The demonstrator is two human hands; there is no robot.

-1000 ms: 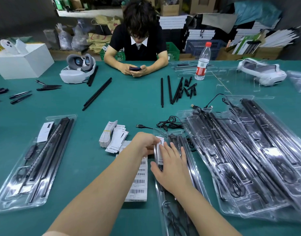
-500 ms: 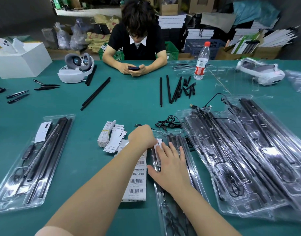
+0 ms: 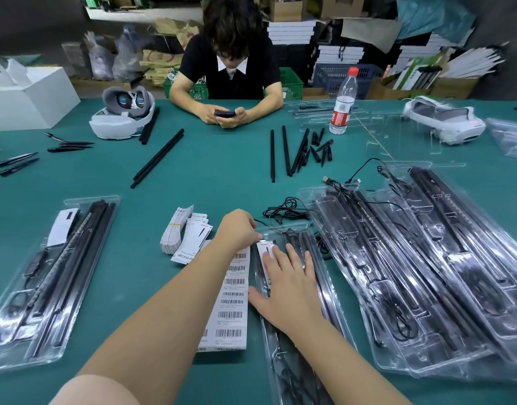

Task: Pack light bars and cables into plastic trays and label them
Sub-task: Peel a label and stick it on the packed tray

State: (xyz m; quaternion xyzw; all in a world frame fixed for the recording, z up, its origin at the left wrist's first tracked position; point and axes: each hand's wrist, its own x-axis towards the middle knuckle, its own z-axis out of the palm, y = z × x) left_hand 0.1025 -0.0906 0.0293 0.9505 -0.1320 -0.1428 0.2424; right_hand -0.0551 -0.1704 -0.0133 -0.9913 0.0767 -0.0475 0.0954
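Since 1 second ago, left hand (image 3: 239, 229) shifted to pinch the label (image 3: 264, 249); right hand (image 3: 289, 285) presses flat, spread.

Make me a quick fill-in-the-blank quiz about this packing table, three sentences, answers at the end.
1. The right hand lies flat on the white ____ in the middle tray.
2. The water bottle has a ____ cap.
3. The sheet of barcode stickers lies under the ____ arm.

Missing words: label; red; left
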